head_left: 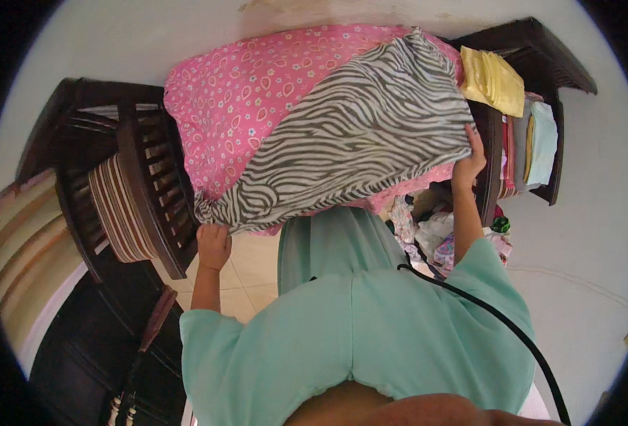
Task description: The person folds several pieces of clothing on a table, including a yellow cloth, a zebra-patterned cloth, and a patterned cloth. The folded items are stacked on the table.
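Observation:
A zebra-striped cloth (pixel 349 121), black and white, is spread slantwise in front of me, its upper corner bunched at the far right. Beneath it lies a pink cloth (pixel 232 92) with flowers and drop shapes, draped over something I cannot make out. My left hand (pixel 214 246) is closed on the striped cloth's lower left corner, where the fabric is gathered. On the other side, my right hand (pixel 470 162) grips the right edge of the same cloth, fingers partly hidden.
Dark slatted wooden furniture (pixel 147 167) with a striped cushion (pixel 121 206) stands at left. Folded yellow cloth (pixel 491 79) and more folded fabrics (pixel 541 145) rest on dark wood at right. Loose clothes (pixel 435 234) lie low behind my right arm. A black cable (pixel 495 316) crosses my right side.

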Demonstrator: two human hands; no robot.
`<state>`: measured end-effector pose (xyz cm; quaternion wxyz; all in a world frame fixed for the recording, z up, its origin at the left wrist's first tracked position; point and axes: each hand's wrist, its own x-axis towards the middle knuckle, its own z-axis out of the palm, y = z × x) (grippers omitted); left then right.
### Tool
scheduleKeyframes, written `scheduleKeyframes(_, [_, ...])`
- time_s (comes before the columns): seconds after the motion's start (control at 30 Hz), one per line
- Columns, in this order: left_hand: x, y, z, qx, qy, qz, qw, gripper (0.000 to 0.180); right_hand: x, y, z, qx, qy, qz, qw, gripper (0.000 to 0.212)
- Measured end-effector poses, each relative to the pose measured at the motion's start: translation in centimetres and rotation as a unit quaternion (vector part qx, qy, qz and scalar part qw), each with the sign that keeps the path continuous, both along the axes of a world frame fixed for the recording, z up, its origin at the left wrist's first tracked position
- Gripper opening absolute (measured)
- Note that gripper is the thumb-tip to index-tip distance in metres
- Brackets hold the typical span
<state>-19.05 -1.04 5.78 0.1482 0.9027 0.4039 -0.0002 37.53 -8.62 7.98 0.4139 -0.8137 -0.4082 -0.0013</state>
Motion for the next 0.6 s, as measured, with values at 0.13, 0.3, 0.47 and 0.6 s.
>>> scheduleKeyframes(0.13, [-0.4, -2.1, -1.3, -0.051, 0.039, 0.01, 0.998, 0.026, -0.5, -4.3, -1.1, -0.088, 0.02, 0.013, 0.996, 0.038])
scheduleKeyframes(0.3, [2.2, -2.5, -0.3, -0.091, 0.065, 0.068, 0.991, 0.038, 2.1, -8.2, -4.9, -0.426, 0.005, 0.134, 0.895, 0.046])
scheduleKeyframes(0.47, [7.6, -0.9, -1.3, -0.037, -0.047, 0.141, 0.988, 0.056, 6.1, 2.0, -2.5, -0.212, -0.024, 0.076, 0.974, 0.026])
scheduleKeyframes(0.6, [10.1, 0.7, -4.0, -0.039, -0.029, 0.146, 0.988, 0.053, 9.2, 13.2, -4.2, -0.124, 0.099, 0.079, 0.984, 0.025])
